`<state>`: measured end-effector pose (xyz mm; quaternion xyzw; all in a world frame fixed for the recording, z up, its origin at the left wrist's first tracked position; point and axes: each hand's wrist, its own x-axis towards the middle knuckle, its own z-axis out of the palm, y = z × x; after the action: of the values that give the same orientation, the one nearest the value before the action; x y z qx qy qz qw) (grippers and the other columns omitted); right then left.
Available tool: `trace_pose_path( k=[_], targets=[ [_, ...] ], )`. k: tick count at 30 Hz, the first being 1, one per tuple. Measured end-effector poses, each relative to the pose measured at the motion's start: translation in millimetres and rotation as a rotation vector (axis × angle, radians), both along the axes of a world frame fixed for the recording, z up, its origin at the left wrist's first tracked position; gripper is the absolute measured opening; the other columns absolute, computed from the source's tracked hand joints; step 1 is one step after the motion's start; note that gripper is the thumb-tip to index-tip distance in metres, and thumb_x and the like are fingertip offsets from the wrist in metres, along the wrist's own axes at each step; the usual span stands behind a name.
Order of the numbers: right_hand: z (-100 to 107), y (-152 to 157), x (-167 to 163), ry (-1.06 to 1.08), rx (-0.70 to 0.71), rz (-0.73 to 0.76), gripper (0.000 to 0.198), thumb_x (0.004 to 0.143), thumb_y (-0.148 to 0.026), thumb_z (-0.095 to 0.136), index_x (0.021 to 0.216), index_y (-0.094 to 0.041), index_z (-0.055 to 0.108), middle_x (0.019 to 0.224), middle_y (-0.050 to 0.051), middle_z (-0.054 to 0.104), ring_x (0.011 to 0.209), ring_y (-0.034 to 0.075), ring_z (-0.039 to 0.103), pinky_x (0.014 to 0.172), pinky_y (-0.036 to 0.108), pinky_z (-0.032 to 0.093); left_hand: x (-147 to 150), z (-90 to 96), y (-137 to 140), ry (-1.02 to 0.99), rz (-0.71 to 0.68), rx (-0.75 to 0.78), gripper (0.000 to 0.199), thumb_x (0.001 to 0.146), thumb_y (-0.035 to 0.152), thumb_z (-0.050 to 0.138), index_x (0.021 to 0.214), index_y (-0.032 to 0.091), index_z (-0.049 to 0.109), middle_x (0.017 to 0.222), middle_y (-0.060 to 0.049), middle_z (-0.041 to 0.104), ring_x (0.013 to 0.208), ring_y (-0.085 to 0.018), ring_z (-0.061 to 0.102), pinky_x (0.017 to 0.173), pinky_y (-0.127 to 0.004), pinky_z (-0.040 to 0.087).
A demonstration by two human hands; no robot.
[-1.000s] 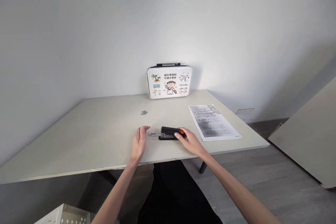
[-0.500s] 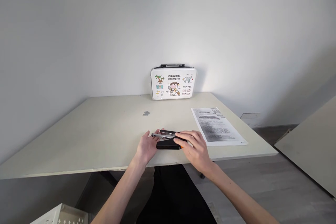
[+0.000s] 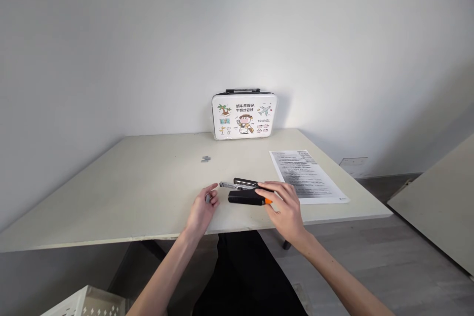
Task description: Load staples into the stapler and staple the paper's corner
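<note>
A black stapler (image 3: 246, 197) with an orange end is held in my right hand (image 3: 287, 207), above the front part of the table. Its top is swung apart from the base, and the silver magazine sticks out to the left. My left hand (image 3: 202, 210) is beside the magazine's tip, fingers curled around a small grey strip of staples (image 3: 208, 198), partly hidden by the fingers. Farther back on the table lie several short grey staple strips (image 3: 206, 159).
The white table (image 3: 111, 187) stands against a wall. A white cartoon-printed case (image 3: 244, 116) with a black handle leans at the back. To the right lies a printed paper sheet (image 3: 307, 177). Below the front left edge is a white perforated basket (image 3: 89, 301).
My right hand has drawn the stapler up and to the right, away from my left hand. The left palm, under the magazine before, is now apart with its fingers curled around the small grey strip.
</note>
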<state>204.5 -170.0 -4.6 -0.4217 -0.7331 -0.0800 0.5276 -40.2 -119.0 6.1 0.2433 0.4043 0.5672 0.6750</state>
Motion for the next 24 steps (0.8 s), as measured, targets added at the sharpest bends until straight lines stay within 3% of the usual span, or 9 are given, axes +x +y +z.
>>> trace_pose_path(
  k=[3,7,13,16,19,24],
  targets=[
    [-1,0,1,0.081,-0.016,-0.019,0.05,0.091,-0.003,0.054,0.126,-0.035,0.071,0.122,0.004,0.076,0.115,0.028,0.069,0.096,0.051,0.053,-3,-2.6,-12,0.278,-0.008,0.19,0.034,0.096,0.034,0.066,0.125,0.019,0.072,0.07,0.005,0.04,0.058,-0.011,0.038,0.058,-0.024,0.039],
    [-4,2,-3,0.146,-0.058,-0.032,0.041,0.094,-0.008,0.057,0.122,-0.034,0.071,0.12,0.004,0.076,0.113,0.028,0.069,0.098,0.05,0.052,2,2.8,-25,0.618,-0.034,0.348,0.047,0.092,0.036,0.066,0.139,0.029,0.07,0.073,0.004,0.044,0.065,-0.015,0.041,0.067,-0.028,0.04],
    [-10,22,-20,0.29,-0.226,0.016,0.022,0.096,-0.033,0.069,0.117,-0.03,0.073,0.119,0.006,0.077,0.113,0.029,0.068,0.101,0.047,0.051,8,2.8,-24,0.666,-0.138,0.411,0.052,0.083,0.03,0.072,0.135,0.024,0.073,0.071,0.005,0.044,0.063,-0.015,0.039,0.064,-0.029,0.036],
    [-11,59,-33,0.394,-0.403,0.071,0.029,0.091,-0.044,0.072,0.114,-0.026,0.073,0.117,0.009,0.077,0.109,0.029,0.069,0.099,0.044,0.053,-7,0.6,-6,0.534,-0.061,0.327,0.05,0.082,0.027,0.074,0.133,0.024,0.071,0.069,0.006,0.045,0.063,-0.014,0.041,0.062,-0.027,0.036],
    [-15,108,-50,0.454,-0.572,0.116,0.037,0.083,-0.049,0.076,0.11,-0.024,0.074,0.109,0.008,0.078,0.102,0.029,0.071,0.094,0.042,0.054,-32,-1.2,17,0.213,0.054,0.168,0.035,0.085,0.026,0.075,0.119,0.018,0.071,0.068,0.007,0.038,0.058,-0.011,0.037,0.056,-0.024,0.033],
    [-34,175,-93,0.358,-0.667,0.151,0.036,0.082,-0.051,0.072,0.109,-0.027,0.073,0.102,0.003,0.079,0.096,0.026,0.072,0.09,0.039,0.056,-65,-5.0,35,-0.245,0.066,0.004,0.011,0.092,0.018,0.065,0.102,0.013,0.065,0.068,0.007,0.034,0.054,-0.008,0.037,0.049,-0.02,0.035]
  ],
)
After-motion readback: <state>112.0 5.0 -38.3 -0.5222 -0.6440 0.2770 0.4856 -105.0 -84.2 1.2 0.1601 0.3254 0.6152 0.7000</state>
